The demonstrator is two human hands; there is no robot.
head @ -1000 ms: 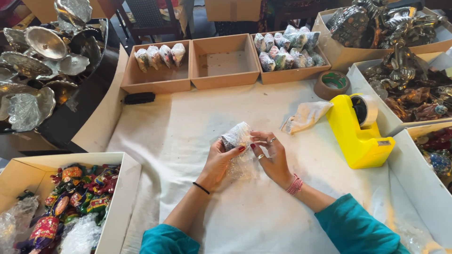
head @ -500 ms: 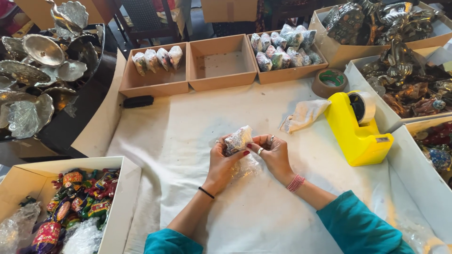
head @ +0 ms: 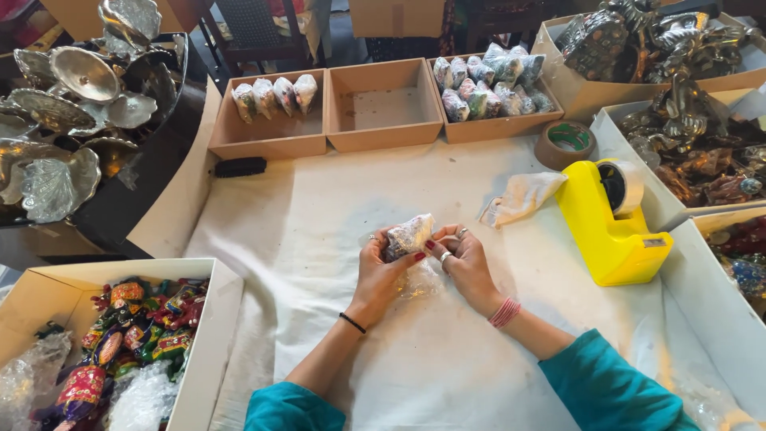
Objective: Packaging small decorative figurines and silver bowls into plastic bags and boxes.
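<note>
Small bubble-wrapped bundle (head: pixel 408 235) held just above desk centre, clamped between both hands. Left hand (head: pixel 381 275) fingers closed under and around bundle; right hand (head: pixel 463 263) fingers pinched on its right end. Loose wrap trailing below onto white cloth (head: pixel 319 239). Bare cloth all round the hands. Yellow tape dispenser (head: pixel 610 223) well apart at right; cardboard trays (head: pixel 383 108) along far edge; white box (head: pixel 203 343) at near left.

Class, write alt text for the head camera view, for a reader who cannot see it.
A person's left hand and right hand hold a small bubble-wrapped object over a white cloth-covered table. A yellow tape dispenser stands to the right; three shallow cardboard trays sit at the far edge.
</note>
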